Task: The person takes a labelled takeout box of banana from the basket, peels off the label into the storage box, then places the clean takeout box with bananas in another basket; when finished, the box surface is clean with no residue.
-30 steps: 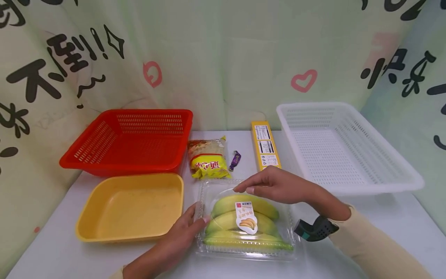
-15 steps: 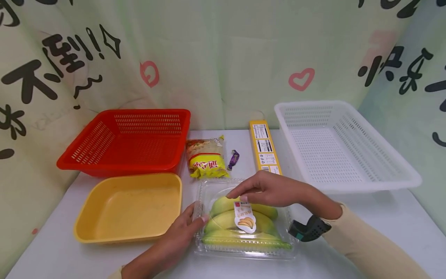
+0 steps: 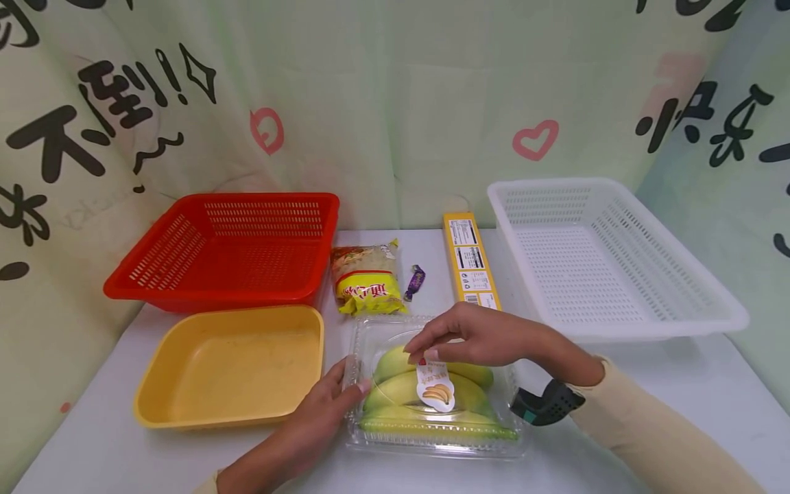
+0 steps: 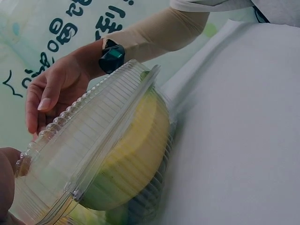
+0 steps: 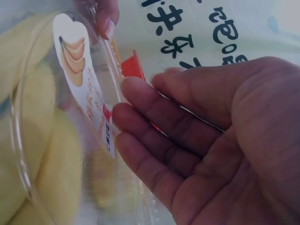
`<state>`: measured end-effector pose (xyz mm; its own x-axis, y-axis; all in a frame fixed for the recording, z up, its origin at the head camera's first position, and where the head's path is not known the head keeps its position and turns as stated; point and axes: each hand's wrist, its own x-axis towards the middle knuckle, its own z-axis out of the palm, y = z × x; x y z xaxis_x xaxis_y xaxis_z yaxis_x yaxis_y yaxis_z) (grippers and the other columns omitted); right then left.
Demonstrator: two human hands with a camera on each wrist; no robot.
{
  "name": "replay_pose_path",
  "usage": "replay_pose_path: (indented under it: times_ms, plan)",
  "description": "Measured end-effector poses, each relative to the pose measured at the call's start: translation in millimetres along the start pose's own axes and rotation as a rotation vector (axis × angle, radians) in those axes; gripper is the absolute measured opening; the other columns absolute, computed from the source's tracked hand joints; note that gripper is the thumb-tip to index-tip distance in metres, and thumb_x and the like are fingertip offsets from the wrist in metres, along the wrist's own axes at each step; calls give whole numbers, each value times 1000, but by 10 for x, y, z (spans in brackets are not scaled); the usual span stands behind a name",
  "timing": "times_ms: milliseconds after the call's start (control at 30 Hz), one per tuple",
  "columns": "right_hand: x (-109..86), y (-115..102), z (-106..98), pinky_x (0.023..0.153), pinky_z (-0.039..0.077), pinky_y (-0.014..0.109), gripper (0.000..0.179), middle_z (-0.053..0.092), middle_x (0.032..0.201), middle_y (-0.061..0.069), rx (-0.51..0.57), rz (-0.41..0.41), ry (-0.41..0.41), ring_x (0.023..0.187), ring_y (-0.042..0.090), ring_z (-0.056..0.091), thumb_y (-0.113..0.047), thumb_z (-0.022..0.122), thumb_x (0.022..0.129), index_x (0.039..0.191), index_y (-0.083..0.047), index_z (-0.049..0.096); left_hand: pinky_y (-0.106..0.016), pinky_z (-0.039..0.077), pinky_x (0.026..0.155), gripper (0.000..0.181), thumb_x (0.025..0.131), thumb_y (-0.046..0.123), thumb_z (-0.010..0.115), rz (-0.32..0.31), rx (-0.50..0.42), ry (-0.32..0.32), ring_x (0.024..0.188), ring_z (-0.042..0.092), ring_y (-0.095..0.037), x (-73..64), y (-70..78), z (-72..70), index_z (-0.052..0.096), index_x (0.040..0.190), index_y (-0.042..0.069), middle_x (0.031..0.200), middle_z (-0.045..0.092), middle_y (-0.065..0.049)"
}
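A clear plastic clamshell box (image 3: 432,449) of bananas (image 3: 398,392) lies on the table before me, its lid down. A white label (image 3: 435,388) with a banana picture is on the lid. My left hand (image 3: 317,415) grips the box's left edge, thumb on the rim. Over the far part of the lid, my right hand (image 3: 484,336) has loosely bent fingers at the label's upper end. In the right wrist view the fingertips (image 5: 126,112) are beside the label (image 5: 79,70); whether they touch it I cannot tell. The left wrist view shows the box (image 4: 79,126) from its side.
A yellow tray (image 3: 228,370) and red basket (image 3: 247,302) stand at left, a white basket (image 3: 617,329) at right. Behind the box lie a yellow noodle packet (image 3: 370,285), a purple-wrapped candy (image 3: 415,283) and a long yellow carton (image 3: 470,257). A printed curtain (image 3: 395,110) closes the back.
My right hand has moved slightly toward me, and its fingertips have come to the label's upper end. The left hand and the box stay in place.
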<state>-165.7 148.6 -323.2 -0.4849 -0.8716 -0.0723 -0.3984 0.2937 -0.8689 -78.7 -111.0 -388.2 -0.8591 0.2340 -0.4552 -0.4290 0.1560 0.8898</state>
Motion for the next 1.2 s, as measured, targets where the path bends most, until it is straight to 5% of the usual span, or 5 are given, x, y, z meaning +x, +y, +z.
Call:
replay_pose_path:
  times_ms: [633,1200]
  plan:
    - [23,32,4,88,53,38,29,70,110,4,-61,48,13,96,14,62,-2,61,93,121,-4,67,-59,16,111,86,96,40,59,-7,29,20,143,15,-40,9,6,3,11,155,1,159,12,-23]
    - [71,74,20,74,54,26,13,66,91,-4,-264,7,21,81,7,58,-3,67,89,100,-8,74,-58,17,112,86,96,41,60,-20,23,24,143,15,-40,23,-9,4,11,155,2,159,11,-23]
